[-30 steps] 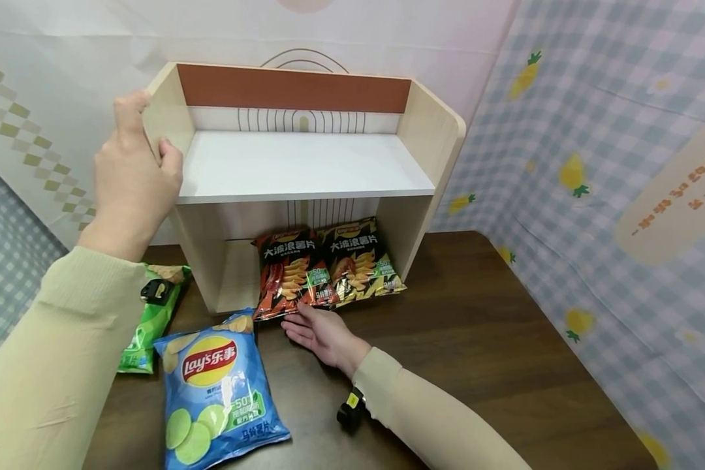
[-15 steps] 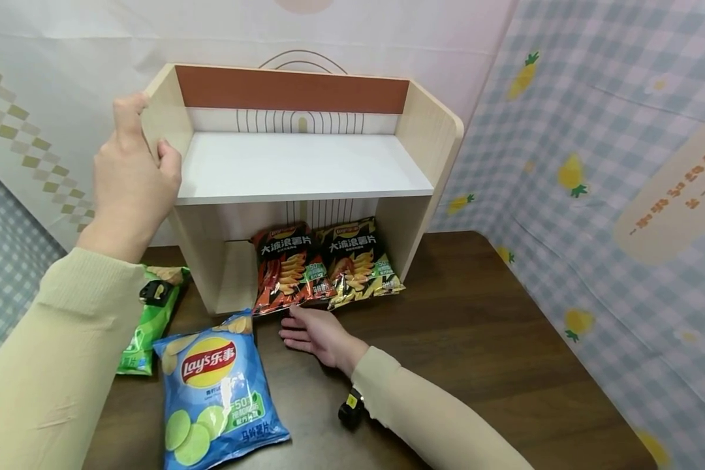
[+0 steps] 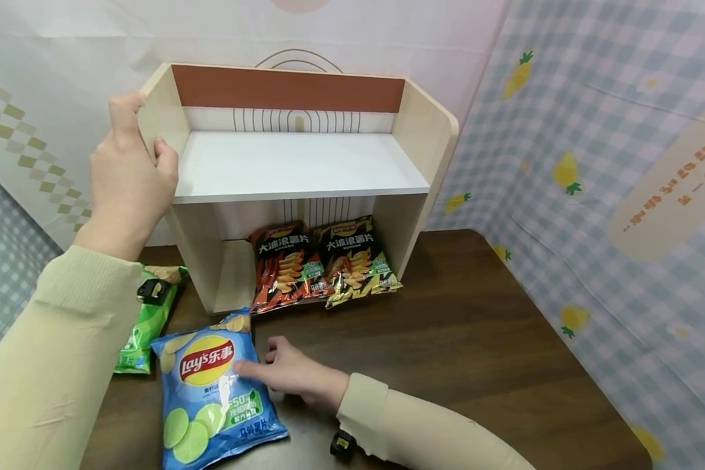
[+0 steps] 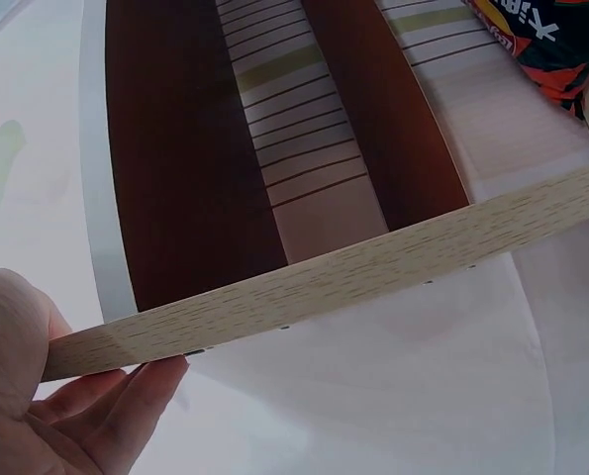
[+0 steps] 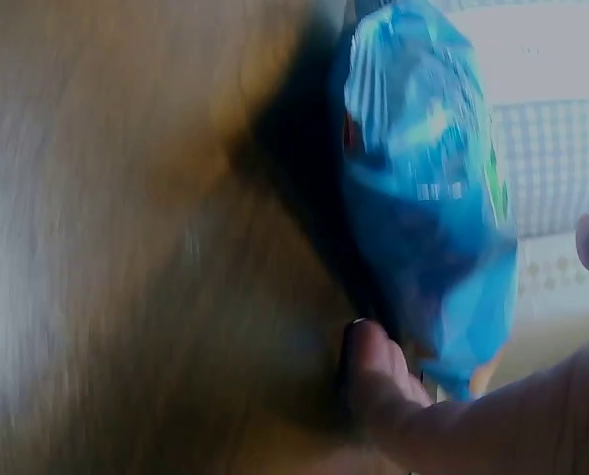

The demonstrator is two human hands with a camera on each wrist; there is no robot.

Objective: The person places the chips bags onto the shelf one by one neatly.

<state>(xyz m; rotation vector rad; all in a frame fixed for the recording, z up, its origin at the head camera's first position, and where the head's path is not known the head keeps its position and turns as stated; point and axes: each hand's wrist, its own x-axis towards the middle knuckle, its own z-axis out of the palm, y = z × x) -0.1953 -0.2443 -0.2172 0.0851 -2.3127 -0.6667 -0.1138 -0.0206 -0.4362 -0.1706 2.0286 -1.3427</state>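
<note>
My left hand (image 3: pixel 129 179) grips the upper left side panel of a small two-tier wooden shelf (image 3: pixel 299 163), its thumb inside; in the left wrist view the fingers (image 4: pixel 141 411) lie along the panel's outer face. My right hand (image 3: pixel 296 373) is at the right edge of a blue bag of Lay's chips (image 3: pixel 202 405) lying flat on the table, thumb over the bag and fingers spread. The right wrist view is blurred; there the thumb stands apart from the blue bag (image 5: pixel 428 218). Red (image 3: pixel 284 267) and yellow (image 3: pixel 355 261) chip bags lean side by side in the lower tier.
A green chip bag (image 3: pixel 143 333) lies left of the shelf, partly behind my left sleeve (image 3: pixel 76 339). The dark wooden table (image 3: pixel 476 339) stretches to the right, up to a checked cloth (image 3: pixel 564 163). White patterned cloth hangs behind the shelf.
My right hand has left the bottom edge of the red chip bag and moved left and nearer, to the blue bag. The red bag sits slightly farther in. My left hand keeps its grip.
</note>
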